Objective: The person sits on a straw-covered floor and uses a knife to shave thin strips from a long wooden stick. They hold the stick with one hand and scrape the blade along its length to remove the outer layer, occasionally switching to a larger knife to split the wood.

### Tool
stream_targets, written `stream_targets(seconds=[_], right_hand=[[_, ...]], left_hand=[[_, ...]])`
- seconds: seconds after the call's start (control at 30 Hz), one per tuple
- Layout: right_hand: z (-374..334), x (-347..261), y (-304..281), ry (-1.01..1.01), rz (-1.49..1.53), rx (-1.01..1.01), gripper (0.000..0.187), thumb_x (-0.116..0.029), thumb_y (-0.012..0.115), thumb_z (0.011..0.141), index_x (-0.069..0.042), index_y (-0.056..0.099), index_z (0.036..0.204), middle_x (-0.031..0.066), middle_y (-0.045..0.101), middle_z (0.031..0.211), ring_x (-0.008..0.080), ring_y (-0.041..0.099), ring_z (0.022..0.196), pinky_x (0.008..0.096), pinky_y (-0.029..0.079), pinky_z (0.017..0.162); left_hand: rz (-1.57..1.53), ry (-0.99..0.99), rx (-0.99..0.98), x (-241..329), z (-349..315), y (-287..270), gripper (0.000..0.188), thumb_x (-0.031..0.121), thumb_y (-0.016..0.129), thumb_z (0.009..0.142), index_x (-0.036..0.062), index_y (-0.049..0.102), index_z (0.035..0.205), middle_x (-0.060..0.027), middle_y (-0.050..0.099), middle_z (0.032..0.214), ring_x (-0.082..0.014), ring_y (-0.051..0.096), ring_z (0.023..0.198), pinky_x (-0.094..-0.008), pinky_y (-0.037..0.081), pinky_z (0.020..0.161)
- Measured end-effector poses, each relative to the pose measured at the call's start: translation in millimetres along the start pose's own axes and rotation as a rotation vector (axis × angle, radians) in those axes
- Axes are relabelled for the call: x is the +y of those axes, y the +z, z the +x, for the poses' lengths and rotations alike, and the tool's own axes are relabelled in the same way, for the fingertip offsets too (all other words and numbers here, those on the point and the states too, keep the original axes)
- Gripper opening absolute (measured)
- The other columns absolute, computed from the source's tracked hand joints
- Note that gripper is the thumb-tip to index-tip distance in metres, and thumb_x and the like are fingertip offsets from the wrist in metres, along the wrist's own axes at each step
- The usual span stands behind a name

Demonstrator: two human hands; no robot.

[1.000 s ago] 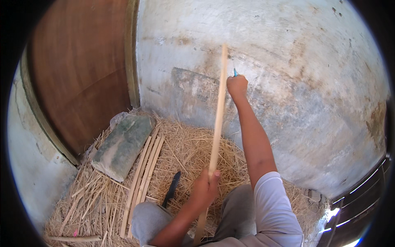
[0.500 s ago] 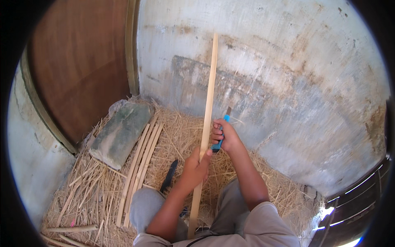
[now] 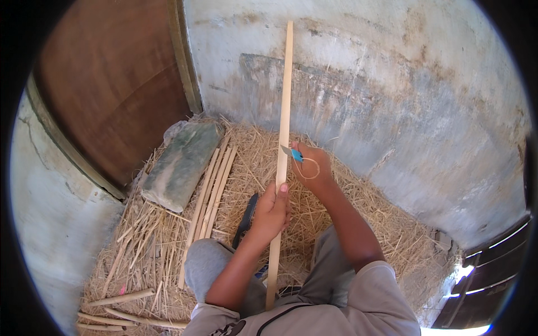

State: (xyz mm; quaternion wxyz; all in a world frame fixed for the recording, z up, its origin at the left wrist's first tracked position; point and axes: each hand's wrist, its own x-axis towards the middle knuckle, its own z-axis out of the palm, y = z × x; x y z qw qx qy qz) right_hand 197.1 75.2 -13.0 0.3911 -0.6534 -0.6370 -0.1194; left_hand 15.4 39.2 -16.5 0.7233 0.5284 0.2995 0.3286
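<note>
A long, pale bamboo strip (image 3: 285, 106) runs upright from my lap toward the wall. My left hand (image 3: 271, 213) is closed round it below its middle, the thumb lying along its face. In my right hand (image 3: 312, 167) is a blue utility knife (image 3: 296, 155), gripped in a closed fist just above and to the right of the left hand. The knife's blade lies against the strip's right edge; most of the handle is hidden by the fingers. A thin curled shaving (image 3: 307, 168) loops over the back of my right hand.
Shavings (image 3: 358, 218) cover the floor. Left of my knee lie several long bamboo strips (image 3: 208, 190), a greenish stone slab (image 3: 182, 165) and shorter sticks (image 3: 134, 297). A dark blade-like tool (image 3: 245, 219) lies by my left forearm. A stained wall (image 3: 403, 101) and brown door (image 3: 112, 95) stand ahead.
My right hand has turned, bringing the knife blade from pointing up and away to the strip's edge. A curled shaving now hangs over that hand. The view has shifted slightly.
</note>
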Motion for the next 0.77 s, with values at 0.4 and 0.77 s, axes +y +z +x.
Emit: stream_targets(seconds=[0.4, 0.77], right_hand=[[11.9, -16.8, 7.9, 0.162, -0.180, -0.071, 0.053, -0.031, 0.037, 0.107, -0.005, 0.059, 0.066, 0.0166, 0.056, 0.054, 0.0377, 0.056, 0.048, 0.0479, 0.047, 0.051], [26.9, -21.8, 25.1, 0.048, -0.237, 0.089, 0.050, -0.028, 0.042, 0.103, -0.007, 0.060, 0.061, 0.0122, 0.056, 0.047, 0.0299, 0.053, 0.036, 0.0439, 0.045, 0.040]], left_hand=[[-0.080, -0.053, 0.036, -2.2, -11.3, -2.0, 0.037, 0.046, 0.043, 0.106, 0.0119, 0.039, 0.091, 0.0024, 0.035, 0.060, -0.0069, 0.034, 0.043, -0.0247, 0.031, 0.038], [-0.102, 0.001, 0.043, 4.4, -14.0, -10.7, 0.037, 0.046, 0.042, 0.106, 0.0123, 0.040, 0.091, 0.0018, 0.033, 0.059, -0.0075, 0.031, 0.042, -0.0254, 0.030, 0.037]])
